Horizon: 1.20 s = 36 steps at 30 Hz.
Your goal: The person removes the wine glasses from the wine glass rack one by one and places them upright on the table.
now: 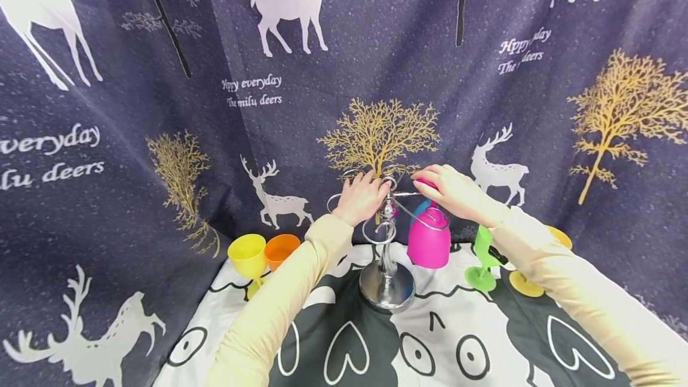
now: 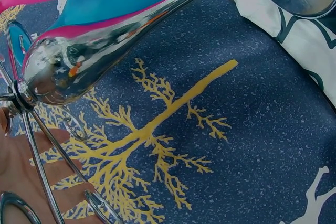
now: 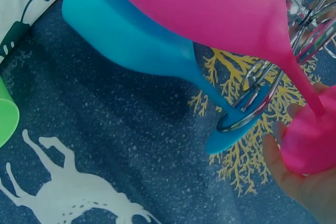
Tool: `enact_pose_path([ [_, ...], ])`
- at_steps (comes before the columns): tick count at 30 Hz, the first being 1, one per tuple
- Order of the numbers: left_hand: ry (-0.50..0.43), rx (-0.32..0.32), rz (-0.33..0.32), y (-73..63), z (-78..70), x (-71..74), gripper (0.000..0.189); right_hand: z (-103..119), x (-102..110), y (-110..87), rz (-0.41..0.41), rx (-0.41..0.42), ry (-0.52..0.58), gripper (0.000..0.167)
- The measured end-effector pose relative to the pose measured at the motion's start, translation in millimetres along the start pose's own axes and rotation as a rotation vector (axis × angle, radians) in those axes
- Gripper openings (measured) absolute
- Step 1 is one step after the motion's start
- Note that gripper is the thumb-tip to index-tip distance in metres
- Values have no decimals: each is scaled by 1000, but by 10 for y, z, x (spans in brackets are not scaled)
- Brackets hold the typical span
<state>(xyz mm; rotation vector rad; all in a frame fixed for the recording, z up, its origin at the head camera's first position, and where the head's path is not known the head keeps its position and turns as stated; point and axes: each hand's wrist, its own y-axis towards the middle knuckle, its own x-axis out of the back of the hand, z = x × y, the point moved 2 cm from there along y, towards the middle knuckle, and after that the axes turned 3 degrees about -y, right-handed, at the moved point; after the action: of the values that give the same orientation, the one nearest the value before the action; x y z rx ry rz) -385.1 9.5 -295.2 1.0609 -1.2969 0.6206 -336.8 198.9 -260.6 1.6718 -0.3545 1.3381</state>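
Note:
A chrome stemware rack (image 1: 388,284) with looping wire arms stands upright on the cloth. At its top, my left hand (image 1: 361,199) grips the wire arms near the hub; in the left wrist view its fingers (image 2: 52,174) lie behind the thin rods. My right hand (image 1: 457,192) holds the foot (image 3: 312,140) of a pink goblet (image 1: 429,245), which is upside down beside the post with its bowl below. In the right wrist view its stem passes close to a wire loop. Behind it a blue goblet (image 3: 123,35) hangs upside down, its foot above a wire loop.
On the left stand a yellow goblet (image 1: 248,257) and an orange goblet (image 1: 282,248). To the right is a green goblet (image 1: 481,278), with a yellow goblet (image 1: 527,285) partly hidden by my sleeve. A dark deer-print curtain (image 1: 333,76) hangs close behind the rack.

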Motion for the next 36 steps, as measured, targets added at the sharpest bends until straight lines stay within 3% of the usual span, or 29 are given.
enact_pose_path([
  [6, -33, -4, 1, -2, 1, 18, 54, -60, 48, -96, -11, -7, 21, 33],
  [23, -64, 13, 28, 11, -18, -2, 55, -87, 149, -459, -142, 13, 6, 24],
  [36, -27, -16, 34, -7, 10, 12, 52, -32, 199, -620, -180, 5, 53, 23],
])
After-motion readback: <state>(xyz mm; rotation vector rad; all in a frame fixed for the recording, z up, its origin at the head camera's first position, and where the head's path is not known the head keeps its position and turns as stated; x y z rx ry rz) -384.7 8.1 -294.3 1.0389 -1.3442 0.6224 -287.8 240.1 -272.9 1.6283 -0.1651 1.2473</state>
